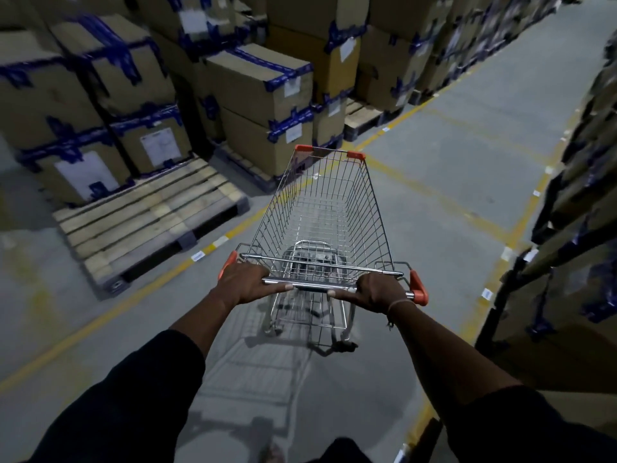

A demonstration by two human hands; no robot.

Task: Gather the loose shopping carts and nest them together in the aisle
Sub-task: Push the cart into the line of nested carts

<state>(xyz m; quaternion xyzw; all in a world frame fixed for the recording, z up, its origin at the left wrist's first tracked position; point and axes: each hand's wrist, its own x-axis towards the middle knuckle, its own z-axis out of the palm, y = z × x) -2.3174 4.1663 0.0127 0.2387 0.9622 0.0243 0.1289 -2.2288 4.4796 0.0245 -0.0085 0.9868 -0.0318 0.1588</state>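
A wire shopping cart (320, 208) with orange corner caps stands in front of me in the aisle, its basket empty. My left hand (247, 282) grips the left end of its metal handle bar (314, 285). My right hand (377, 290) grips the right part of the same bar, beside the orange end cap (419, 289). No other cart is in view.
Stacked cardboard boxes (263, 95) with blue tape fill the left side on pallets. A partly bare wooden pallet (147, 215) juts toward the aisle at left. Racking with boxes (574, 208) lines the right. Yellow floor lines (434, 192) border the grey aisle (467, 128) ahead.
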